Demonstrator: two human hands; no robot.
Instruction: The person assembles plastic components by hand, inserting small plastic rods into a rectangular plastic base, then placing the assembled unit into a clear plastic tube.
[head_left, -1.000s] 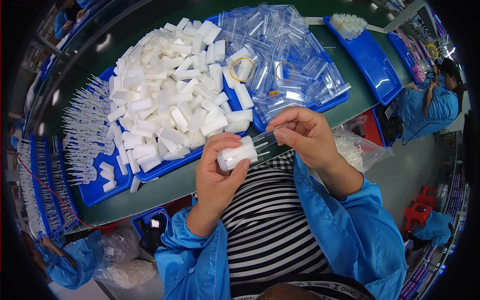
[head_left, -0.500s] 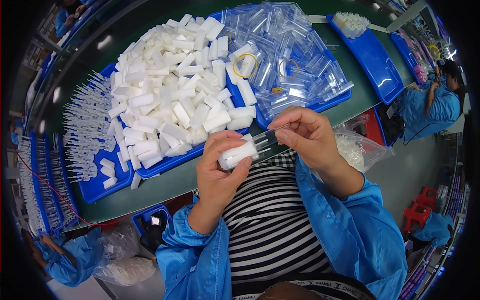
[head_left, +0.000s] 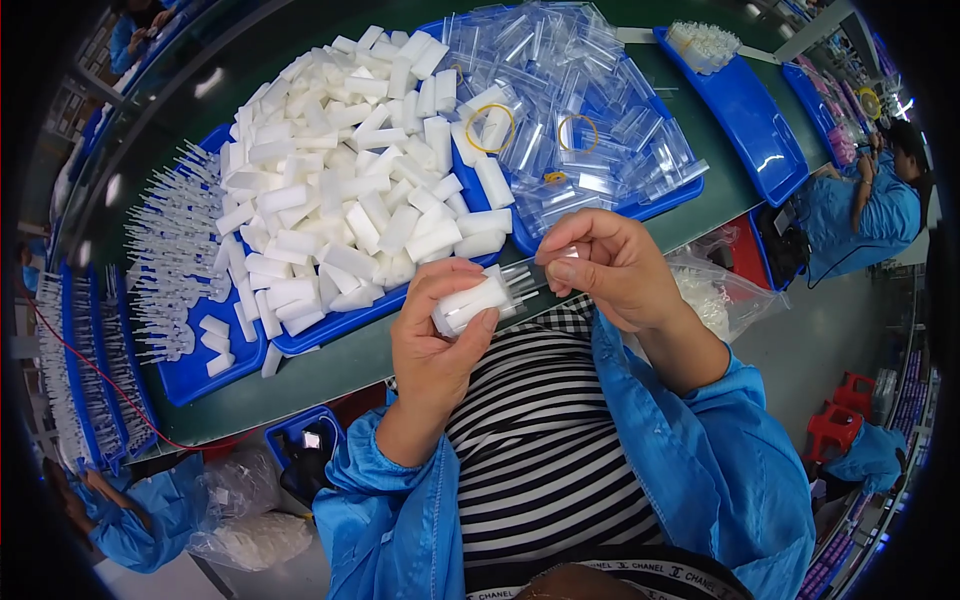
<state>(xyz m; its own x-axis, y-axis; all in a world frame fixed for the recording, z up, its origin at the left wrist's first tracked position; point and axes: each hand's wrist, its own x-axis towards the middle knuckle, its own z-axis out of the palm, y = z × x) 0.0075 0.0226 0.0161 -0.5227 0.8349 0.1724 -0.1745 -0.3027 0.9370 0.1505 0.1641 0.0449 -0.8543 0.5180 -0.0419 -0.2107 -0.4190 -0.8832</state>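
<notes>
My left hand (head_left: 436, 322) is closed round a white foam block (head_left: 474, 306) with clear plastic about it. Several thin clear rods (head_left: 521, 286) stick out from its right end. Close to those tips, my right hand (head_left: 615, 270) has thumb and fingertips drawn together in a pinch. A small pale spot shows between them, too small to name. Beyond my hands lies a big heap of white foam blocks (head_left: 340, 190) in a blue tray. To its right, clear plastic sleeves (head_left: 600, 110) fill another blue tray, with yellow rubber bands (head_left: 490, 129) on top.
Thin clear-and-white stems (head_left: 175, 250) crowd a blue tray at the left. A long blue tray (head_left: 745, 130) at the far right holds small whitish parts. Plastic bags (head_left: 720, 295) hang below the green table edge (head_left: 230, 415). A person in blue (head_left: 870, 215) works at the right.
My right fingertips have come away from the clear plastic they were touching and curled tighter. My left hand, with the foam block, has shifted slightly left.
</notes>
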